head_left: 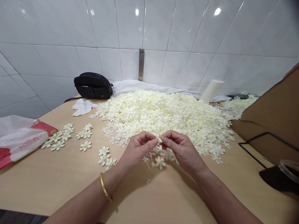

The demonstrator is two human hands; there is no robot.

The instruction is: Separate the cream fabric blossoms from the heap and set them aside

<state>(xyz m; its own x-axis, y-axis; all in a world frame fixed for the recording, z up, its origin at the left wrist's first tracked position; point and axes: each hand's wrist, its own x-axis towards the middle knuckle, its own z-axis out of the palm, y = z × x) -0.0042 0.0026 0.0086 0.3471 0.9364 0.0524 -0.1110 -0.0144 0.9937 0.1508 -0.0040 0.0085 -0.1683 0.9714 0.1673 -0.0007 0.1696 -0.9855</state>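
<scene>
Head view, left hand [137,146], right hand [181,147], fingertips pinched together above flower pile [163,115]

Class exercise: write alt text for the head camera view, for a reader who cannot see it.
Two bare hands, left hand and right hand, pinch a small cream fabric flower between their fingertips above a wooden table, before a big flower pile.
</scene>
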